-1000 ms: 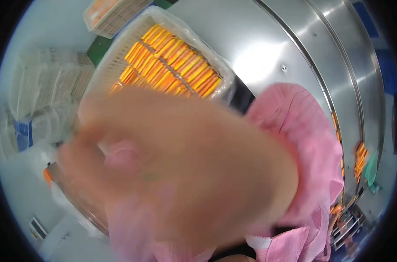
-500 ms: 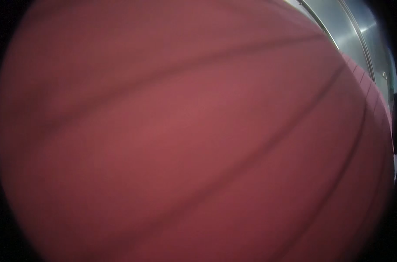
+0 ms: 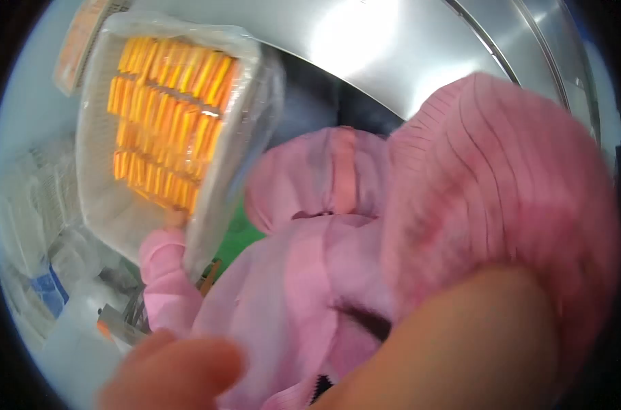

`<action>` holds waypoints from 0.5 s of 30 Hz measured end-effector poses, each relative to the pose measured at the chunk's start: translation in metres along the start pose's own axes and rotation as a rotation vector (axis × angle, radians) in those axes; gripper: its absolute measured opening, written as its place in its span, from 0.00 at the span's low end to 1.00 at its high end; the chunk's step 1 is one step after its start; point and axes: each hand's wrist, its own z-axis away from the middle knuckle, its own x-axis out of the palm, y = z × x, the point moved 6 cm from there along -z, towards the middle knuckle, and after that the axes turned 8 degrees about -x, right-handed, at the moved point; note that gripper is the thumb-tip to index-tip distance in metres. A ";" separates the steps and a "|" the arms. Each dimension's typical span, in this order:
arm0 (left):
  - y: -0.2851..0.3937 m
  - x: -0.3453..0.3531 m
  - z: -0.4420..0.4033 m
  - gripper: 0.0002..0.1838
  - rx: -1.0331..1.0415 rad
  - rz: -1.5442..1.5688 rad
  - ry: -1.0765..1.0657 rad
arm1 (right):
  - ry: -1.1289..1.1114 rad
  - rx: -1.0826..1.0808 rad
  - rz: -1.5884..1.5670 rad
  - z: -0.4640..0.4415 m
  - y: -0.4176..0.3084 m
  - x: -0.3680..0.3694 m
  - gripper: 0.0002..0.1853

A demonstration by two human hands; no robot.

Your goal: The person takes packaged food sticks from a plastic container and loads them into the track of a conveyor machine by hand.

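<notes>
A white basket [image 3: 99, 198] lined with clear plastic stands at the upper left, holding rows of slim yellow-orange packs [image 3: 170, 116] set on edge. My left hand [image 3: 176, 219], in a pink sleeve, reaches to the lower end of these packs beside the basket's wall; its fingers are too small and blurred to read. Close to the lens, my right hand [image 3: 174, 369] shows only as blurred fingers at the bottom edge. Its bare forearm crosses the lower right below a pink lined sleeve [image 3: 474, 178]. Whether the right hand holds anything cannot be made out.
A shiny metal surface [image 3: 358, 41] with rails runs across the top right. Clear plastic wrapping [image 3: 44, 198] and a blue item [image 3: 49, 290] lie at the left. My pink-clothed body [image 3: 276, 307] fills the middle, with a green surface [image 3: 238, 232] beside it.
Pink lined cloth covered nearly the whole view before. The sleeve has shifted right, uncovering the basket, the packs, my left hand and the blurred right fingers.
</notes>
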 end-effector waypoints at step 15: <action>0.138 -0.047 -0.244 0.23 0.165 0.090 -0.021 | -0.049 0.010 0.018 -0.094 0.224 -0.114 0.09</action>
